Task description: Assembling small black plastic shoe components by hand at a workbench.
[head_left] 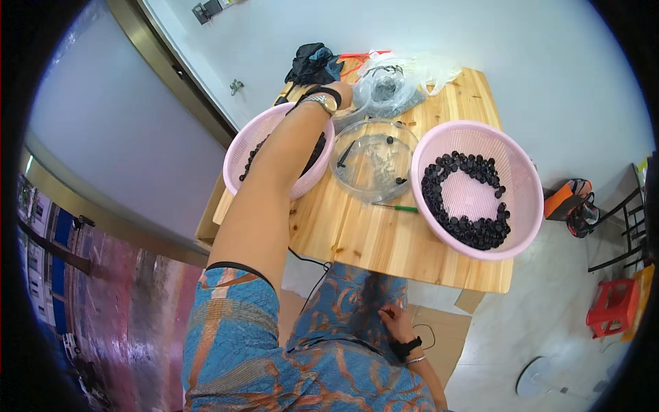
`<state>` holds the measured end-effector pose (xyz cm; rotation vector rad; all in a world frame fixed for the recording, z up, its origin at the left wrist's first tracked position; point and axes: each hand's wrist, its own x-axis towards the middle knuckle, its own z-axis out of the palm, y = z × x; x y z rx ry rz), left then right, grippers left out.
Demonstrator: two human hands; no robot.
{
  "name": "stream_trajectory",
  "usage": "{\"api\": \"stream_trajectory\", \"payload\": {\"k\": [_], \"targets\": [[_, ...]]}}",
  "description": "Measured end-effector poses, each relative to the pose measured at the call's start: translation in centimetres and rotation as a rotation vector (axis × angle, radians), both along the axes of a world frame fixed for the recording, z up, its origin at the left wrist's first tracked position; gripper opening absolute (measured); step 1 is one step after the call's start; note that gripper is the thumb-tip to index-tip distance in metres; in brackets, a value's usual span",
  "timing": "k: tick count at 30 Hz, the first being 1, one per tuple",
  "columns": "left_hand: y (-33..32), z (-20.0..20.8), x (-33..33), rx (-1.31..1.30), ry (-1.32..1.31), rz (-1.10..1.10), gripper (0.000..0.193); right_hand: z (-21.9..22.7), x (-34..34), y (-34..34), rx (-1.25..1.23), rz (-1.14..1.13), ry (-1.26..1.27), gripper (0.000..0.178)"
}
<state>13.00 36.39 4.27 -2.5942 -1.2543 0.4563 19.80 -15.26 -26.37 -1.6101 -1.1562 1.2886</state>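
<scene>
My left arm stretches over the left pink basket (232,159), which holds small round black parts. Past its far rim is my left hand (342,93), beside a clear plastic container (382,89); its fingers are turned away and hidden. My right hand (396,323) rests low over my lap, fingers curled together near a small dark spot I cannot identify. Between the baskets sits a round clear plastic bowl (374,184) with a few black pieces in it. The right pink basket (525,199) has many black parts (473,230) gathered around a bare patch.
A green-handled tool (405,208) lies on the wooden table (364,240) by the right basket. Plastic bags (439,72) and a dark cloth bundle (313,65) lie at the back. A red stool (611,309) and a black rack (621,226) stand to the right.
</scene>
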Motion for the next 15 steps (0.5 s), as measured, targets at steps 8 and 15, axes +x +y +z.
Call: {"api": "stream_trajectory", "payload": {"k": [8, 15], "targets": [[-0.1, -2.5, 2.2, -0.088, 0.008, 0.066, 0.033, 0.7, 2.2, -0.1, -0.061, -0.07, -0.053, 0.016], [2.6, -3.5, 1.6, -0.07, 0.146, -0.021, 0.038, 0.6, 2.5, -0.4, -0.044, -0.127, -0.016, 0.015]]}}
